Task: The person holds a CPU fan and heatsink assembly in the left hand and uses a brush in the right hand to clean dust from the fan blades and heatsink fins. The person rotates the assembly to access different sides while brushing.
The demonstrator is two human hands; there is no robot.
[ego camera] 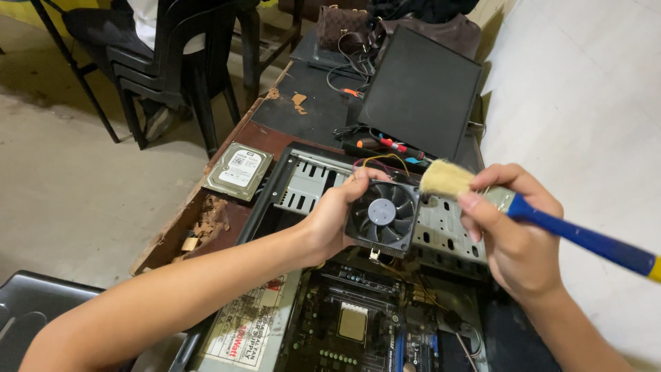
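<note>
We hold the cooler fan in our left hand, lifted above the open computer case. The fingers wrap the fan's left edge and top corner, pinching its frame, with the blades turned up toward us. Our right hand grips the paintbrush by its metal ferrule and blue handle, fingers closed around it. The bristles touch the fan's upper right corner.

We judge the step in hand to be dusting the fan. The next stroke calls for drawing the bristles across the blades and frame while the left hand keeps the fan steady; its wires trail back into the case and limit how far we can lift or turn it.

The motherboard with its bare processor lies directly beneath, so loosened dust falls there. The drive cage sits just behind the fan. A hard drive rests near the surface's broken left edge. Screwdrivers and a black side panel lie beyond. The wall stands close on the right, where the brush handle points; open room lies to the left.
</note>
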